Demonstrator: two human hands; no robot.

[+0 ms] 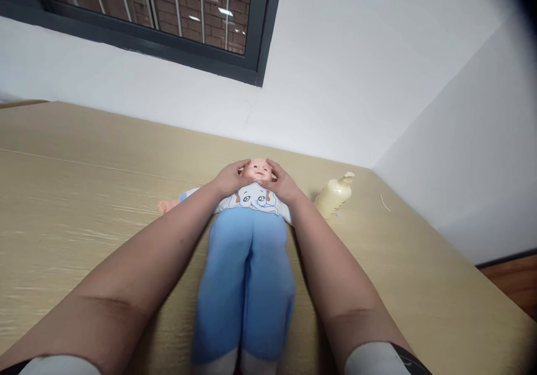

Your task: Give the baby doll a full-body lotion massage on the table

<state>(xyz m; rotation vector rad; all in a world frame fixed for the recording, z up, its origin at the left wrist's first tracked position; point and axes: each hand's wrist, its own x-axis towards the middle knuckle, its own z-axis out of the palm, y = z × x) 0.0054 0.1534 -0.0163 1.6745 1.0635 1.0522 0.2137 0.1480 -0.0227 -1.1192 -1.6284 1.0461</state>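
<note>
A baby doll [249, 252] lies on its back on the wooden table, its head toward the wall and its legs toward me. It wears blue trousers and a white top with an animal face on the chest. My left hand [232, 178] curves round one side of the doll's head [258, 169], and my right hand [282, 183] curves round the other. Both thumbs lie near its chin. One doll hand [166, 205] sticks out beyond my left forearm. The other doll arm is mostly hidden by my right arm.
A cream pump bottle [334, 195] stands on the table [403, 263] to the right of my right forearm. A thin pale strip [384, 203] lies farther right. White walls [335, 73] rise behind and to the right, with a dark-framed window [257, 34] above.
</note>
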